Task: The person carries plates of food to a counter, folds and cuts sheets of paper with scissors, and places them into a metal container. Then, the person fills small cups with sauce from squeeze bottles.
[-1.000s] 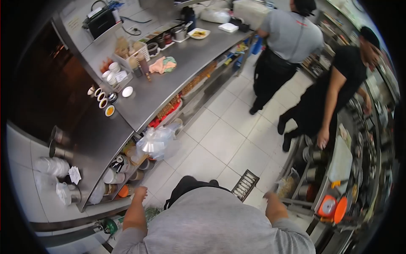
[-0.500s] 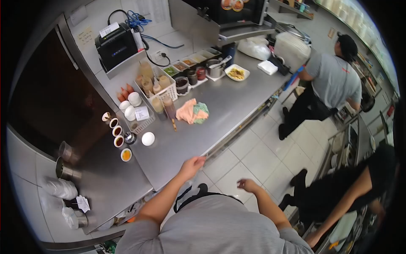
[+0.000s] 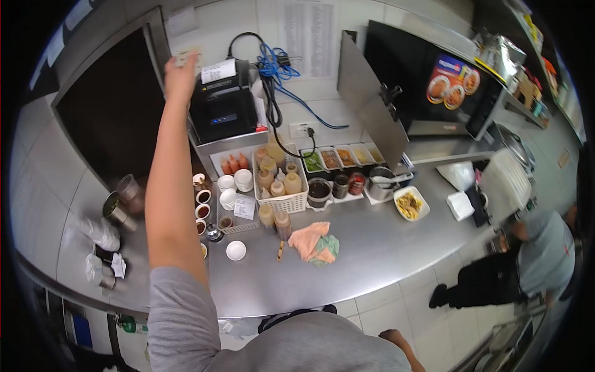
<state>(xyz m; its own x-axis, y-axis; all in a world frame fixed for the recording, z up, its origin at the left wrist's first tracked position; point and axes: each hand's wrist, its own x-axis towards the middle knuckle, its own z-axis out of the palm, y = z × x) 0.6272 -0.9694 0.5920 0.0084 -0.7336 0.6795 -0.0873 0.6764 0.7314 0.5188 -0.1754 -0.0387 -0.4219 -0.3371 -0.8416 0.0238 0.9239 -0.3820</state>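
Beyond the long grey stainless-steel counter (image 3: 260, 288), a black boxy printer (image 3: 217, 113) sits toward half past ten, the left hand (image 3: 181, 80) just off its ten o'clock, the right hand (image 3: 395, 338) low at five, whether either grasps anything I cannot tell, with a white paper slip (image 3: 219, 71) at the printer's twelve.

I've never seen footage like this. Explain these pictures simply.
No robot here: a person works bare-handed, and a head-worn camera looking forward and down takes every picture. Their left hand is raised beside a black printer with a paper slip on top; the right hand is low by the body. I can't tell whether the hands hold anything. On the steel counter are a pink and green cloth, a white basket of bottles, a small white bowl and a white dish of food. Another person stands at the right.
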